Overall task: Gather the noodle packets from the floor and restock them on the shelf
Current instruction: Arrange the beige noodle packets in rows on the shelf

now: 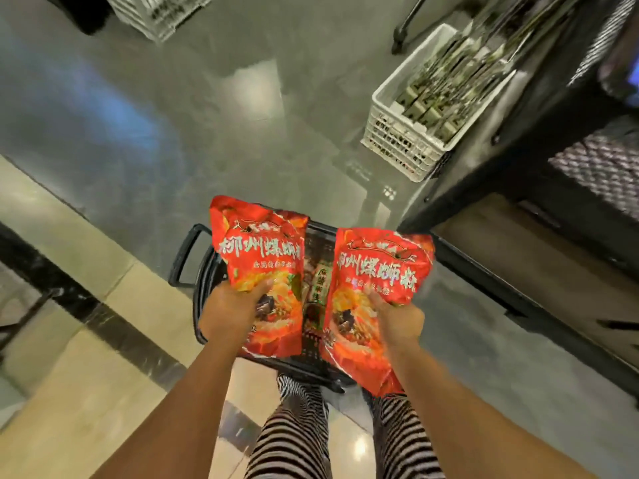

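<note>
Glossy plastic noodle packets, polished floor

Two red noodle pkts w/ white lettering & a food photo are held up side by side, slightly apart, above a black basket. The left pkt is gripped at its lower half by the left hand, the right pkt likewise by the right hand. Both are crumpled. A further pkt is seen in the basket btwn them

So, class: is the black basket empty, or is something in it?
Not empty: a packet with green lettering lies inside the black basket. How full cannot be told; most is hidden.
</note>
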`<state>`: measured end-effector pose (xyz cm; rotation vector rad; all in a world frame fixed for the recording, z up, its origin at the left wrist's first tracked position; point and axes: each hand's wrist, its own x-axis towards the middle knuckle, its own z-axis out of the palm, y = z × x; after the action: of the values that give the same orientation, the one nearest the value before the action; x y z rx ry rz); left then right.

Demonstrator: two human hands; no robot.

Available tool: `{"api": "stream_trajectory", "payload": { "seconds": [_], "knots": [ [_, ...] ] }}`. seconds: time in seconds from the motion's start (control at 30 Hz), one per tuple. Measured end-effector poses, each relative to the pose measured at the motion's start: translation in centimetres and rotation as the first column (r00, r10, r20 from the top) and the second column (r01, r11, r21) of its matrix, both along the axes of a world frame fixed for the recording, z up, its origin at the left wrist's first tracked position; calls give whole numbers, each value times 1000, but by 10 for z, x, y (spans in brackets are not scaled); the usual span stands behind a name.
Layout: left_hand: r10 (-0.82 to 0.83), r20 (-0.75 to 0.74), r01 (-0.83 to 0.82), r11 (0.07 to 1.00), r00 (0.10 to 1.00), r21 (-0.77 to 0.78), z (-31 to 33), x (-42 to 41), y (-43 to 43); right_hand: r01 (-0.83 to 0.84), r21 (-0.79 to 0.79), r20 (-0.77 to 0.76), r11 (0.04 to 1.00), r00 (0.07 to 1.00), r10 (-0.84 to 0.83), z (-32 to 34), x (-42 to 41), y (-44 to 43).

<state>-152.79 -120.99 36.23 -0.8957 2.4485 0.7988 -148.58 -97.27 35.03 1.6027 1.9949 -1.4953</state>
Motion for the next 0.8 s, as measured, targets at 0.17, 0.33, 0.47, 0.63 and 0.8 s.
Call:
{"api": "stream_trajectory", "payload": {
  "seconds": [0.17, 0.33, 0.47, 0.63, 0.8],
  "knots": [
    [-24, -55, 26, 999, 998, 46, 54, 20, 18, -22, 60, -111, 998, 993, 29, 67, 26, 23],
    [-55, -141, 69, 993, 988, 97, 104, 34, 38, 62, 101, -213, 993, 976, -39, 117, 58, 38],
    [-124, -261, 167, 974, 957, 152, 145, 40, 55, 210, 30, -307, 977, 932, -191, 156, 88, 51],
    [-177, -348, 248, 954, 921, 171, 202, 47, 98, 343, -62, -439, 937, 834, -334, 205, 122, 82],
    [-221, -441, 322, 932, 870, 167, 251, 61, 166, 432, -63, -538, 899, 744, -396, 248, 148, 137]
  ]
}}
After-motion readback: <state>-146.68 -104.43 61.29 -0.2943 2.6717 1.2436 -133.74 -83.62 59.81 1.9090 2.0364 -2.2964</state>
